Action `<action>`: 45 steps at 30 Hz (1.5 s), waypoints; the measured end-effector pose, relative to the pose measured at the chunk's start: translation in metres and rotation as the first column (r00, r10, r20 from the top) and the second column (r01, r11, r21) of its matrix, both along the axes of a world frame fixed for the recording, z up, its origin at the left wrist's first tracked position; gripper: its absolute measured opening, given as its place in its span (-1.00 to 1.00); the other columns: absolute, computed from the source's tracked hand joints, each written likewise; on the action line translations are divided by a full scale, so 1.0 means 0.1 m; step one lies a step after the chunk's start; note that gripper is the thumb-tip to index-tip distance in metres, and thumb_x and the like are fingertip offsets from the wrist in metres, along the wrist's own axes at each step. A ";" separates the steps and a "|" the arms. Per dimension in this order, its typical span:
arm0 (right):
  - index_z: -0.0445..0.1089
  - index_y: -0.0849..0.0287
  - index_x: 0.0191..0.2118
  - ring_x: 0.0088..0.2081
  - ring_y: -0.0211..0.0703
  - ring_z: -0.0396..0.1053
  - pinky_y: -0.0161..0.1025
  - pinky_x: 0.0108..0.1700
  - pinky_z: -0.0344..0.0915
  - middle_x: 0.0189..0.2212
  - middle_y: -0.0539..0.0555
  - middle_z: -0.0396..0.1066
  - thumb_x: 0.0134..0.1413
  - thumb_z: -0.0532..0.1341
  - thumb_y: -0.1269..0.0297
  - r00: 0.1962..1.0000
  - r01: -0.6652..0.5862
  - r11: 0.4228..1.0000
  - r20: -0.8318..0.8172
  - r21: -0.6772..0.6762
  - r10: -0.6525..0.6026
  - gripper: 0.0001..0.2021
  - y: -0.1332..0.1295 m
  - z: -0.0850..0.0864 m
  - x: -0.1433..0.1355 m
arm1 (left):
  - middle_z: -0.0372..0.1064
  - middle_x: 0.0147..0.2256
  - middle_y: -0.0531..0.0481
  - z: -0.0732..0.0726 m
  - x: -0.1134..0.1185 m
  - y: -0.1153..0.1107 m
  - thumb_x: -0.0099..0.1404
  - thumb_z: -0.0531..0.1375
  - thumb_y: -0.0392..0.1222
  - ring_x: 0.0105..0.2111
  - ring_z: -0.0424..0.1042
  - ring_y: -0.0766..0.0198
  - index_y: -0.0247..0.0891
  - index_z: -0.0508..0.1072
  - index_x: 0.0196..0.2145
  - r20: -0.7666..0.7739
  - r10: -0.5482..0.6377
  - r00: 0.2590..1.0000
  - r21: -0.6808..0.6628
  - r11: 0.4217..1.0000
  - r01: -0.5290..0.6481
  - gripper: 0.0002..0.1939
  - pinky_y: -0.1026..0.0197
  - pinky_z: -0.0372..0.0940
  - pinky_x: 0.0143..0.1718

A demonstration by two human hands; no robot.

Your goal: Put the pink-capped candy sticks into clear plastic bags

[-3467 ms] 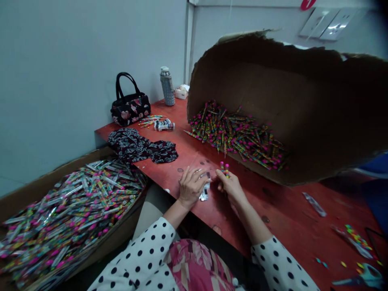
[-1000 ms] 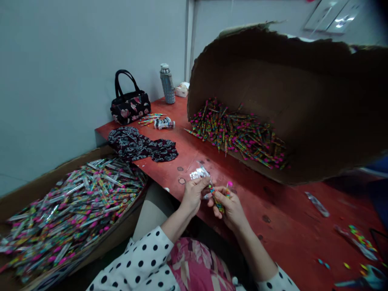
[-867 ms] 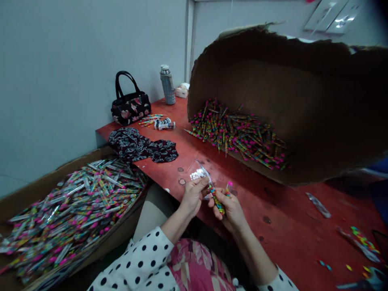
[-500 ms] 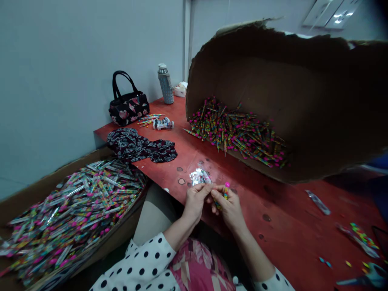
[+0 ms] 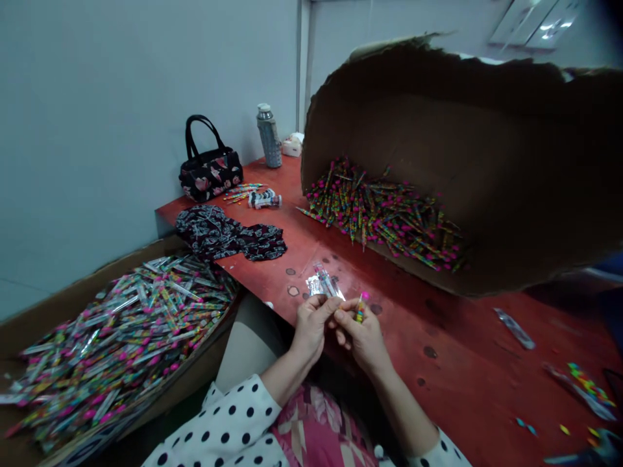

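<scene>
In front of me, both hands meet over the table edge. My right hand (image 5: 363,334) is closed around a multicoloured pencil (image 5: 359,312) with a pink end, which points up between thumb and fingers. Thumb pressed to fingers, my left hand (image 5: 311,324) touches the right fingertips; whatever it pinches is hidden. Just beyond the left fingers lie clear plastic sleeves (image 5: 325,280) on the red table (image 5: 399,383). A large cardboard box (image 5: 389,123) lies on its side behind, with a heap of similar pink-ended pencils (image 5: 360,207) inside.
Left of my legs, an open carton (image 5: 160,245) holds many sleeved pencils (image 5: 131,331). A floral handbag (image 5: 211,175), patterned cloth (image 5: 228,233) and flask (image 5: 269,136) stand or lie at the back left. On the right are a clear sleeve (image 5: 514,328), coloured bits (image 5: 591,384) and scissors (image 5: 603,451).
The pencil in my right hand sits a little lower between the fingers, with less of it showing. Both hands stay close together. The whole view has shifted slightly.
</scene>
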State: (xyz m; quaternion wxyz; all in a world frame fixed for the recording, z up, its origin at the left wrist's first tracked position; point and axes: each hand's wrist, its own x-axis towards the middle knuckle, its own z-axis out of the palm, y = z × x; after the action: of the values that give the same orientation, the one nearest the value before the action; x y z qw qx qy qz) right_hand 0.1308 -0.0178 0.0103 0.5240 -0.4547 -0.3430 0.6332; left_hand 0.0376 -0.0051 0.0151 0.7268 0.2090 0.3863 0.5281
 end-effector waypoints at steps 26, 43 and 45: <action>0.40 0.19 -0.53 -0.55 -0.22 0.24 -0.33 -0.52 -0.02 -0.61 0.04 0.36 -0.01 0.13 0.19 0.300 -0.161 0.983 0.953 0.082 -0.030 -0.77 0.56 -0.15 0.35 | 0.45 -0.46 -0.06 -0.12 -0.42 0.15 0.01 0.28 -0.03 -0.47 0.43 0.31 -0.35 0.51 -0.32 -0.401 0.071 0.913 0.099 0.994 -0.034 -0.66 0.31 0.34 -0.41; 0.29 0.13 -0.27 -0.61 -0.35 0.14 -0.41 -0.64 0.03 -0.51 -0.06 0.26 -0.01 0.15 -0.06 0.954 -0.090 0.995 0.284 -0.050 0.101 -0.66 0.26 0.10 0.42 | 0.38 -0.57 -0.02 -0.03 -0.10 0.27 -0.11 0.34 -0.03 -0.60 0.36 0.36 -0.41 0.49 -0.50 -0.170 0.017 0.985 -0.049 0.998 -0.025 -0.66 0.30 0.33 -0.53; 0.30 0.13 -0.24 -0.54 -0.29 0.21 -0.38 -0.57 0.14 -0.48 -0.03 0.28 0.03 0.12 -0.03 0.948 -0.091 0.994 0.301 -0.060 0.105 -0.68 0.13 0.10 0.42 | 0.37 -0.58 -0.02 -0.01 -0.11 0.28 -0.15 0.37 -0.05 -0.59 0.35 0.36 -0.41 0.47 -0.54 -0.128 0.067 0.989 -0.082 0.994 -0.078 -0.67 0.30 0.33 -0.52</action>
State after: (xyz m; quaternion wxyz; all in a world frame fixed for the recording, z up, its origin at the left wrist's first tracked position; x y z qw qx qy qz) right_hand 0.1724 -0.0052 0.0204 0.4227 -0.5408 -0.4272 0.5885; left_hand 0.0262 0.0234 0.0142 0.6897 0.1957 0.4610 0.5229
